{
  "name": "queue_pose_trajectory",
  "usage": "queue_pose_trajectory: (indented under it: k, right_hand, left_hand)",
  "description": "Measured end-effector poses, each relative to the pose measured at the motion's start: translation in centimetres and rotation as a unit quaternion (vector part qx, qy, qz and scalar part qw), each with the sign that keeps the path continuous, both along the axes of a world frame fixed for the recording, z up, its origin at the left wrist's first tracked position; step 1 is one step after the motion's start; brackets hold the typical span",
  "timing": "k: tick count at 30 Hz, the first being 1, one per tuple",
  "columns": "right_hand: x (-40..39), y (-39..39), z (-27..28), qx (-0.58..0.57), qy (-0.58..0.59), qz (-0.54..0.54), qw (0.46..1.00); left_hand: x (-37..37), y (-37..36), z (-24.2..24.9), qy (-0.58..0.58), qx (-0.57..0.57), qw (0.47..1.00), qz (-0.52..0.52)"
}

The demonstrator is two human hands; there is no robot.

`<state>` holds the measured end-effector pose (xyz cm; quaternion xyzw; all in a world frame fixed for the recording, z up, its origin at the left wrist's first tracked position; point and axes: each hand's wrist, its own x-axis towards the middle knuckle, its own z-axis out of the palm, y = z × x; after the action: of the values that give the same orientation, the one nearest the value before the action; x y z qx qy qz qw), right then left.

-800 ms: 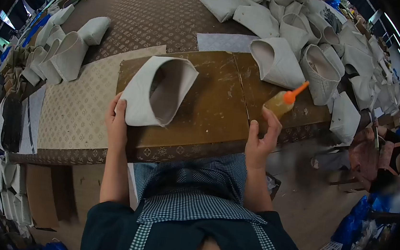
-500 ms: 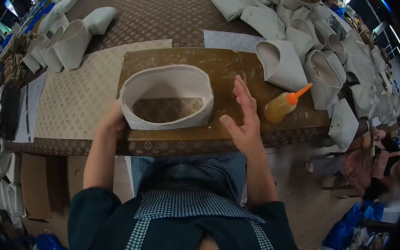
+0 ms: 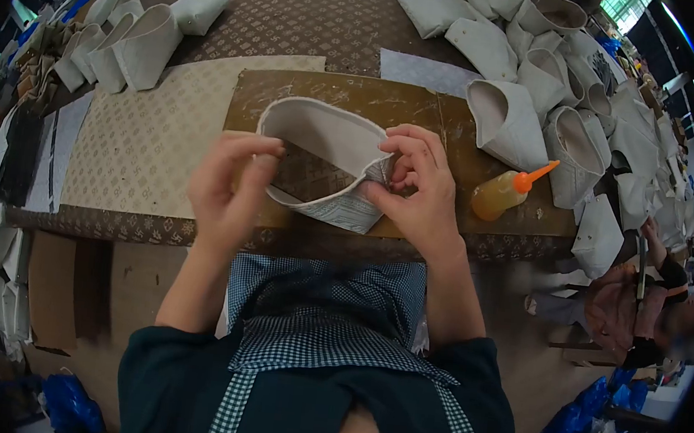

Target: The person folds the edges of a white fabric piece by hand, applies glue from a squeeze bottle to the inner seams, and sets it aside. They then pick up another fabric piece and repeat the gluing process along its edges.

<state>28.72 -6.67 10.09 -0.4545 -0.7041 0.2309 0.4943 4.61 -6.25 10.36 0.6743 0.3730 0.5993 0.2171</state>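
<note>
A pale, open-ended ring of stiff material (image 3: 335, 205) stands on the brown board (image 3: 259, 83) in front of me, its opening facing up. My right hand (image 3: 421, 182) pinches the ring's right side, where the wall bends inward. At the left side, my left hand (image 3: 235, 177) is raised by the rim with thumb and fingertips curved toward each other; it is blurred, and whether it touches the rim is unclear. To the right of my right hand, a bottle of yellowish liquid with an orange nozzle (image 3: 499, 196) rests on the board.
Many similar pale pieces (image 3: 506, 123) are heaped at the right, and several more (image 3: 146, 47) stand at the left. A patterned beige sheet (image 3: 145, 147) lies left of the board. Another person (image 3: 626, 306) is at the far right, beyond the table edge.
My right hand has gone from open beside the ring to pinching its right side, which now bends inward. My left hand has risen from the ring's outer left side to its rim.
</note>
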Motion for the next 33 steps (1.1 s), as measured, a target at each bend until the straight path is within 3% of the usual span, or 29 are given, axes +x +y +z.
queue_pose_trajectory:
  k: [1,3,7,16,25,33]
  right_hand:
    - [-0.2,-0.1,0.1,0.000,-0.002,0.000,1.000]
    - [-0.4,-0.5,-0.1,0.000,0.001,0.005,1.000]
    - [-0.5,-1.3,-0.4,-0.005,0.037,0.024,0.999]
    - [-0.9,-2.1,1.1,0.025,-0.037,0.052,0.998]
    - [-0.8,-2.4,1.0,0.032,-0.030,0.060,0.997]
    - [-1.0,-2.3,1.0,0.031,-0.028,0.039,0.998]
  left_hand:
    - [0.8,-0.7,0.2,0.082,0.037,0.996,-0.010]
    - [2.4,-1.3,0.6,0.132,0.063,0.988,-0.051]
    - [4.0,-2.0,0.5,0.101,-0.075,0.991,-0.045]
    - [3.6,-1.7,0.8,0.185,-0.035,0.980,-0.069]
    - [4.2,-1.7,1.2,0.151,-0.124,0.981,-0.006]
    - [4.2,-1.5,1.6,0.134,-0.122,0.980,-0.084]
